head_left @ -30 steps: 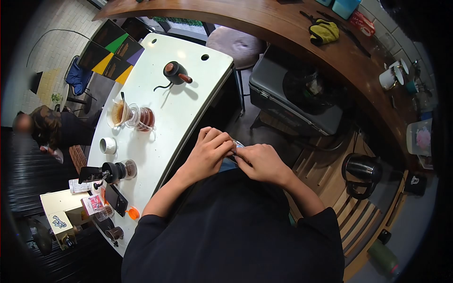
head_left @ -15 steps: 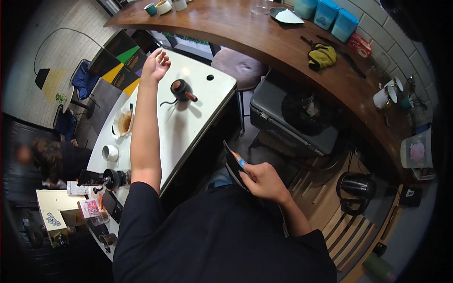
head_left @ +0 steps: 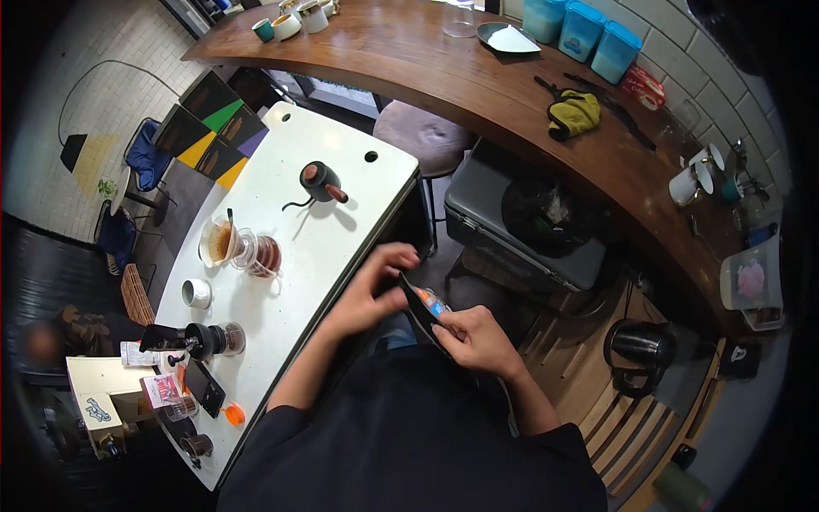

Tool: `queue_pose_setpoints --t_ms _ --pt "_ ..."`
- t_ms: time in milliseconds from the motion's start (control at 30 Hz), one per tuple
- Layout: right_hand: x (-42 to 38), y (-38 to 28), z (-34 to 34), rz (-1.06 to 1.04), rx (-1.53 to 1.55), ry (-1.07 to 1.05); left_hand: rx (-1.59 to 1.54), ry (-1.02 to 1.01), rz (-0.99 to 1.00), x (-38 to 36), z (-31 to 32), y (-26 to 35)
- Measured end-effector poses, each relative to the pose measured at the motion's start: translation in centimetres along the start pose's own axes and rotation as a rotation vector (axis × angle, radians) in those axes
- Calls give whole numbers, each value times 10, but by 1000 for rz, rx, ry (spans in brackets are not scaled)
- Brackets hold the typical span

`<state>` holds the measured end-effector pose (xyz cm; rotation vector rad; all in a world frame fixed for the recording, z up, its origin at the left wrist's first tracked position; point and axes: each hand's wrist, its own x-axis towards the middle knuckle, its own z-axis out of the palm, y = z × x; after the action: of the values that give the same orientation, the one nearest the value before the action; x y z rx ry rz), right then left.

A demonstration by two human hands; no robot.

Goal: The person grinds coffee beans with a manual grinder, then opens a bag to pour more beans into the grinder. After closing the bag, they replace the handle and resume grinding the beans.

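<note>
My right hand (head_left: 480, 339) pinches the edge of a dark, flat pouch-like thing (head_left: 420, 314) in front of my waist. An orange and blue printed piece (head_left: 432, 301) shows at its opening. My left hand (head_left: 371, 293) is at the pouch's upper corner, thumb and fingers apart, with nothing seen in it. To the left on the white table (head_left: 299, 264) stand a black gooseneck kettle (head_left: 320, 180), a glass coffee server (head_left: 263, 256), a dripper with a paper filter (head_left: 219, 242), a white cup (head_left: 196, 293) and a hand grinder (head_left: 205, 340).
A curved wooden counter (head_left: 384, 55) runs across the back, with a yellow-green cloth (head_left: 574, 114) and blue-lidded containers (head_left: 589, 30). Below it sits a grey case (head_left: 512, 222). A black electric kettle (head_left: 640, 348) rests on the slatted wood at right. A person (head_left: 98, 328) is at far left.
My left hand has come back from over the far part of the white table to the pouch's corner, uncovering the coffee server. My right hand keeps its grip on the pouch.
</note>
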<state>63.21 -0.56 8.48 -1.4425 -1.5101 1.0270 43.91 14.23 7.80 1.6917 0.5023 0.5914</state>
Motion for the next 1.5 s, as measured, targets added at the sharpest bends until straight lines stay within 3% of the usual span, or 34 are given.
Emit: queue_pose_setpoints --t_ms 67,167,367,567,700,833,933,1100,1233,1500 --pt "3 0 1 -4 15 -38 82 -71 25 -17 8 -1" --pt "5 -1 1 -1 57 -103 -174 18 -88 -26 6 -9" --pt "4 0 1 -11 121 -167 -259 -15 -163 -32 4 -12" --pt "3 -1 1 -100 -93 -118 -209 91 -24 -33 11 -7" --pt "13 -2 4 -221 -180 -94 -7 66 0 -34 6 8" --pt "24 -3 20 -298 -178 -139 -72 80 -89 -46 -7 9" --pt "33 -10 30 -242 -96 -325 -132 92 -144 -58 -18 4" --pt "50 -37 57 -242 -199 -272 -116 179 -58 -84 -45 8" --pt "80 -55 86 -379 -180 -206 22 238 0 -104 -68 23" --pt "103 -76 140 -394 -177 -415 -129 313 -42 -151 -111 14"
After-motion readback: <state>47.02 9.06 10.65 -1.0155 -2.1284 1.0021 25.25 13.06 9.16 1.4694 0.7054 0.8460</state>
